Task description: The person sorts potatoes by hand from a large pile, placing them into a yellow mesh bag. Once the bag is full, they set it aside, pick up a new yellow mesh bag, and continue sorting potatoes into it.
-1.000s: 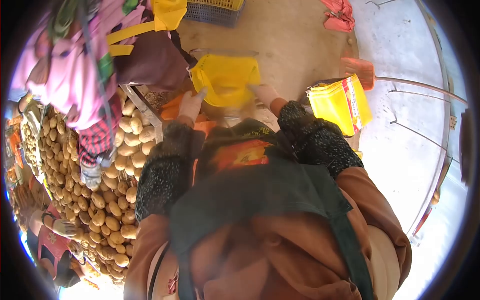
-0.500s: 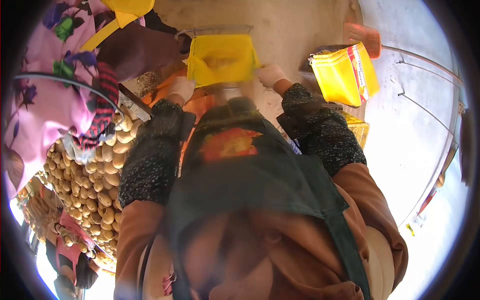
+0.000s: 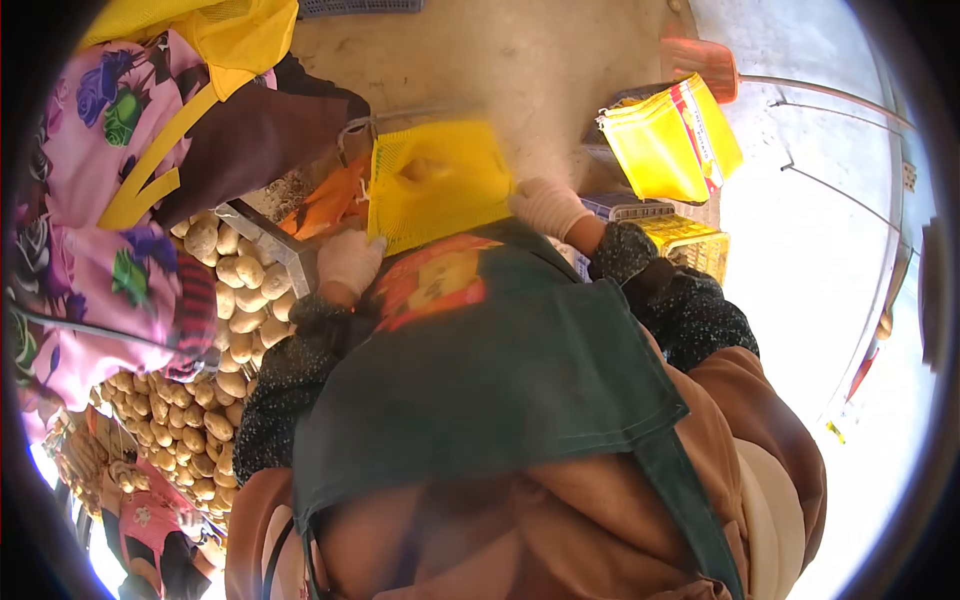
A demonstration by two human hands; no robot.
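Observation:
A yellow mesh bag (image 3: 440, 205) hangs stretched between my hands in front of the dark green apron (image 3: 490, 370). My left hand (image 3: 350, 262), in a white glove, is closed on the bag's near left corner. On the opposite side, my gloved right hand (image 3: 552, 208) grips the bag's right edge. A small brownish lump shows through the mesh; whether it lies inside or behind cannot be made out. The fingertips of both hands are partly hidden. Left of my left hand lies a heap of potatoes (image 3: 250, 290) beside a metal edge.
At the left stands a person in a floral pink garment (image 3: 120, 270). Another person in a pink apron (image 3: 150, 515) is at the lower left. To the right, yellow printed bags (image 3: 665, 140) lie over crates, near a yellow crate (image 3: 705, 250) and an orange shovel (image 3: 700, 65).
The yellow mesh bag and both my hands have come closer to my body. The person in the floral garment has shifted, uncovering more potatoes.

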